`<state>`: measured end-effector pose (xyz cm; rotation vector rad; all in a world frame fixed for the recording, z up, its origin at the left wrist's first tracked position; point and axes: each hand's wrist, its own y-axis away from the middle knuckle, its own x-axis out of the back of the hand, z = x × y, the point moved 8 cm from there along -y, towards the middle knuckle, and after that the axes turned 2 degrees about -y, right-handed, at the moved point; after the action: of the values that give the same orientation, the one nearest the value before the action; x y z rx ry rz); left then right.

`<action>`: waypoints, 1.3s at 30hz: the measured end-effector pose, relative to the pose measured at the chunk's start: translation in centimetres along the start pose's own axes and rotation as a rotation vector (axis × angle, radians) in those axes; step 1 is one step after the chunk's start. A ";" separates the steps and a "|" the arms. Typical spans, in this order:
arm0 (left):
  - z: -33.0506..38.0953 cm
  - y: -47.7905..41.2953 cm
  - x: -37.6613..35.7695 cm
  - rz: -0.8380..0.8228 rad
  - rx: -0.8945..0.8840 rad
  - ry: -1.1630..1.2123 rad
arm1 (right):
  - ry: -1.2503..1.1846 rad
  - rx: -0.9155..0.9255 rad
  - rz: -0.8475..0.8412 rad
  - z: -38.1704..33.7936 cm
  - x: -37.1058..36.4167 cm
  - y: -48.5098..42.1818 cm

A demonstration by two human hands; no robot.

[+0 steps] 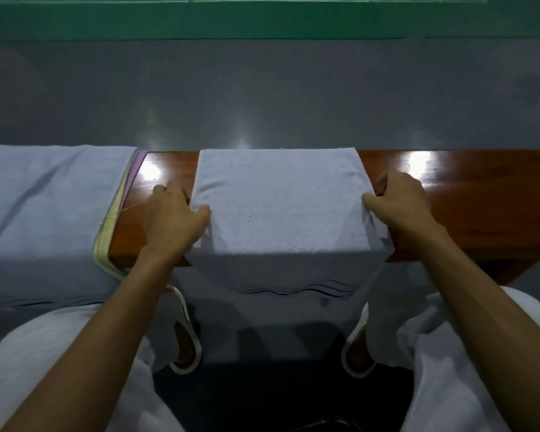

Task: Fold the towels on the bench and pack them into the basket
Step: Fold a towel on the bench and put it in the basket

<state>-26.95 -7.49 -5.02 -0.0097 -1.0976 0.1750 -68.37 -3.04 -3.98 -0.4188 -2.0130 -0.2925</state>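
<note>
A light blue towel (281, 201) lies across the middle of the brown wooden bench (462, 201), its near part hanging over the front edge. My left hand (172, 219) pinches the towel's left edge, thumb on top. My right hand (399, 207) pinches its right edge the same way. To the left, a stack of towels (47, 213) covers the bench, blue on top with yellow and purple edges showing beneath. No basket is in view.
Beyond the bench is a grey floor (262, 95) and then a green court with white lines (262, 17). My feet in white slippers (184, 335) stand under the hanging towel, my white trousers at either side.
</note>
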 end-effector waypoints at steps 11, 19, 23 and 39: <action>1.4 -0.1 -0.4 -0.051 -0.090 0.111 | -0.130 -0.042 -0.024 0.2 0.0 0.1; 0.3 0.0 -0.1 -0.226 0.098 0.565 | -0.643 -0.138 -0.214 1.0 -0.8 0.1; 0.1 -0.1 -0.2 -0.322 0.033 0.614 | -0.690 -0.030 -0.364 0.6 -0.8 0.8; -0.4 -0.5 1.8 -0.060 -0.062 0.355 | -0.561 0.117 -0.091 0.8 1.2 0.9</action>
<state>-25.69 -7.63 -3.57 -0.0606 -0.7473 0.0806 -69.09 -1.73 -3.27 -0.3610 -2.5882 -0.1167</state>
